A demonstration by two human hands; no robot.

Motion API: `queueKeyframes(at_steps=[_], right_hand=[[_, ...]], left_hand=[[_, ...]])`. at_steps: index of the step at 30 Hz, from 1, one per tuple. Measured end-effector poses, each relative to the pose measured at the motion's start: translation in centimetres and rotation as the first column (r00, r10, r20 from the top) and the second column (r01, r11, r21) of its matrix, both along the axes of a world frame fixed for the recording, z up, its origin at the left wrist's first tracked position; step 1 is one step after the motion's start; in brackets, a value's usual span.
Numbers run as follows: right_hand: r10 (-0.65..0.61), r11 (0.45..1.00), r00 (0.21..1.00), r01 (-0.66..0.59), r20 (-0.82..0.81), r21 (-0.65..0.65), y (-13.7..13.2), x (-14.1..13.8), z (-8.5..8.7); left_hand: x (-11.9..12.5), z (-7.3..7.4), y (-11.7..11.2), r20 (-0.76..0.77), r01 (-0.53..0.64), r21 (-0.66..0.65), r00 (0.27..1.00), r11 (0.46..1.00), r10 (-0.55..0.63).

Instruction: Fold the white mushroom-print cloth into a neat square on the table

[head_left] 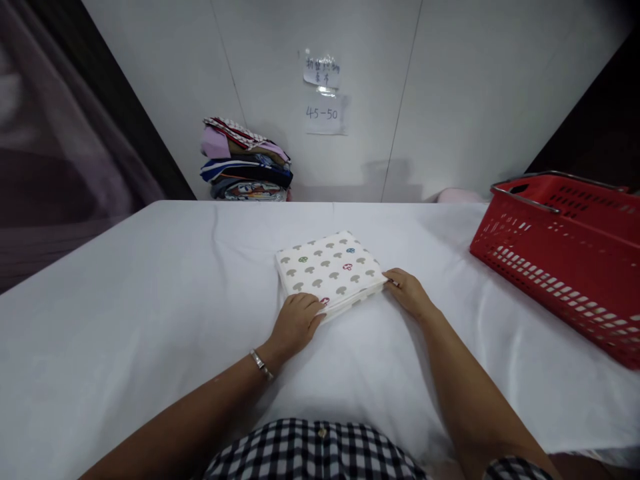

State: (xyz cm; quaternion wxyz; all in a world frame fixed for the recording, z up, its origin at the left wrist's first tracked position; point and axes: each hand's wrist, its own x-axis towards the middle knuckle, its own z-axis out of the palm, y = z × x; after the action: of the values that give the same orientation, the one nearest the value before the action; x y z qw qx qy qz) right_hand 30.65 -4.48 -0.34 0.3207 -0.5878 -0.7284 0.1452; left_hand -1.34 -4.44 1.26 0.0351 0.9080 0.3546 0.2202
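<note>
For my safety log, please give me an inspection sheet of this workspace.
Surface: table under white sheet, slightly wrinkled.
Work things: folded white cloth with mushroom print, flat at the middle.
Clutter: red plastic basket at right; stack of folded colourful clothes against the wall.
Hands: left hand curled on the cloth's near edge; right hand, fingertips touching its right corner.
Cables: nothing seen.
Surroundings: white wall with two paper notes.

Bare table (125, 300) left; red basket (550, 280) right
</note>
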Motion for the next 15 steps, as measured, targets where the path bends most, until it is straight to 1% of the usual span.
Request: queueKeyframes(at_steps=[4,6,9,12,15], right_hand=[[-0.039,0.999,0.998,0.039,-0.056,0.015,0.1,0.1,0.1],[-0.011,0.999,0.997,0.015,-0.072,0.046,0.1,-0.2,0.3],[0.066,0.996,0.997,-0.063,-0.049,0.065,0.0,-0.8,0.7],[0.102,0.988,0.995,-0.103,0.016,0.115,0.0,-1.2,0.8],[0.116,0.972,0.990,-0.129,0.080,0.196,0.3,-1.4,0.6]], left_hand=[[0.7,1.0,0.2,0.033,-0.023,-0.041,0.999,0.999,0.024],[1.6,1.5,0.4,0.029,-0.028,-0.058,0.999,0.998,0.030],[3.4,2.1,0.8,0.000,-0.028,-0.084,1.000,0.996,0.028],[4.7,2.0,1.2,-0.036,-0.024,-0.100,0.999,0.995,0.020],[5.3,1.6,1.6,-0.059,-0.033,-0.103,0.998,0.994,0.027]])
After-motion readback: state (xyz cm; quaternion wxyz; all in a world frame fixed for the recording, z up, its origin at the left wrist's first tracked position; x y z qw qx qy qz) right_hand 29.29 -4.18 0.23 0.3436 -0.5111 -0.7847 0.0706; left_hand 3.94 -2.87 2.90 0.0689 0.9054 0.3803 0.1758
